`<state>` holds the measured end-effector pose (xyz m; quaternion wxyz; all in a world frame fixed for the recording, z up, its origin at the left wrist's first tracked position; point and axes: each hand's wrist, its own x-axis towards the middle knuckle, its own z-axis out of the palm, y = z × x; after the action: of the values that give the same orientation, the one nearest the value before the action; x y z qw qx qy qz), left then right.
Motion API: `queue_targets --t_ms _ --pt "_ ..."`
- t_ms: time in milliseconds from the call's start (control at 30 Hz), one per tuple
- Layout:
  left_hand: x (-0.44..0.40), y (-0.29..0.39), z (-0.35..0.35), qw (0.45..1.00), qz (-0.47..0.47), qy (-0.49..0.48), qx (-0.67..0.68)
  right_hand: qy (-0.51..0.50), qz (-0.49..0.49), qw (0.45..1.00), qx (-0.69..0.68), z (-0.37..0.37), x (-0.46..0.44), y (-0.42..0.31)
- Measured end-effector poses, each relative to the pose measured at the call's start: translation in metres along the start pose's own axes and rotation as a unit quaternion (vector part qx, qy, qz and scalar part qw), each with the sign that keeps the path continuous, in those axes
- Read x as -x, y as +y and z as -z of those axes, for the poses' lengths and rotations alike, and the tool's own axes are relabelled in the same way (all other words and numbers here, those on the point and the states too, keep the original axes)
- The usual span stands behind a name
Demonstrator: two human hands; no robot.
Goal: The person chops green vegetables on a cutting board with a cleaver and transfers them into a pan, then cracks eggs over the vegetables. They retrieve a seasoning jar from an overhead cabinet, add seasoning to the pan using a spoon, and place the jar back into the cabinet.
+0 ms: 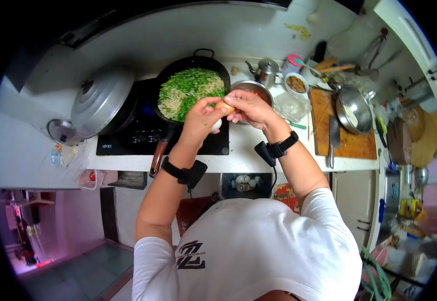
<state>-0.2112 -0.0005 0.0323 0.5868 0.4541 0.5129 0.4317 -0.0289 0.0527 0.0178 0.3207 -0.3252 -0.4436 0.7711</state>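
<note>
Brown egg held between two hands beside a full wok

The wok holds chopped greens mixed with paler shreds. A steel pot, partly behind the right hand, shows something reddish inside. On the surface, a small bowl contains brown bits; a metal bowl on the cutting board has something pale inside. The fingers of both hands pinch the brown egg near the wok's right rim. It looks smooth and orange-brown, partly covered; whether it is cracked I cannot tell. The left hand also holds a white, egg-shaped item.
</note>
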Motion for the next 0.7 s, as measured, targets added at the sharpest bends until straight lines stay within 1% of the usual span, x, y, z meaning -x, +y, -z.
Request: queue_targets --t_ms 100,133,167,233,267,367,400,433,500,533,567,600,633,667,700 --pt "-0.016 -0.002 0.015 1.0 -0.003 0.028 0.009 -0.033 -0.019 0.999 0.021 0.002 -0.032 -0.005" --pt "-0.019 0.003 0.016 0.998 0.003 0.059 -0.006 -0.032 -0.021 0.999 0.039 0.002 -0.041 -0.009" --pt "-0.024 0.006 0.021 0.998 -0.002 0.069 -0.009 -0.043 -0.019 0.998 0.04 0.002 -0.05 -0.013" --pt "-0.035 0.01 0.029 0.996 0.006 0.08 -0.026 -0.068 0.064 0.985 0.144 0.005 -0.068 -0.017" --pt "-0.04 0.012 0.033 0.994 0.017 0.094 -0.05 -0.08 0.074 0.982 0.155 0.008 -0.079 -0.016" --pt "-0.058 0.006 0.048 0.993 0.005 0.103 -0.051 -0.098 0.074 0.982 0.147 0.011 -0.103 -0.012" --pt "-0.061 0.006 0.048 0.989 -0.008 0.131 -0.067 -0.096 0.078 0.982 0.14 0.008 -0.111 -0.012" --pt "-0.066 0.005 0.051 0.989 -0.007 0.133 -0.069 -0.099 0.078 0.982 0.138 0.009 -0.119 -0.01" --pt "-0.076 0.001 0.059 0.98 0.006 0.164 -0.115 -0.124 0.097 0.973 0.168 0.013 -0.139 -0.002" --pt "-0.083 -0.008 0.065 0.98 0.009 0.163 -0.116 -0.113 0.105 0.971 0.181 0.012 -0.146 0.001" --pt "-0.092 -0.019 0.072 0.97 -0.012 0.184 -0.156 -0.112 0.103 0.972 0.18 0.012 -0.152 0.003" --pt "-0.096 -0.021 0.073 0.959 -0.032 0.204 -0.194 -0.105 0.14 0.961 0.216 0.011 -0.157 0.004" --pt "-0.1 -0.023 0.075 0.96 -0.031 0.202 -0.194 -0.097 0.176 0.947 0.252 0.012 -0.162 0.005" --pt "-0.103 -0.025 0.077 0.948 -0.046 0.222 -0.226 -0.094 0.174 0.948 0.251 0.013 -0.166 0.006" --pt "-0.105 -0.025 0.077 0.934 -0.061 0.241 -0.257 -0.087 0.198 0.928 0.303 0.014 -0.169 0.006"
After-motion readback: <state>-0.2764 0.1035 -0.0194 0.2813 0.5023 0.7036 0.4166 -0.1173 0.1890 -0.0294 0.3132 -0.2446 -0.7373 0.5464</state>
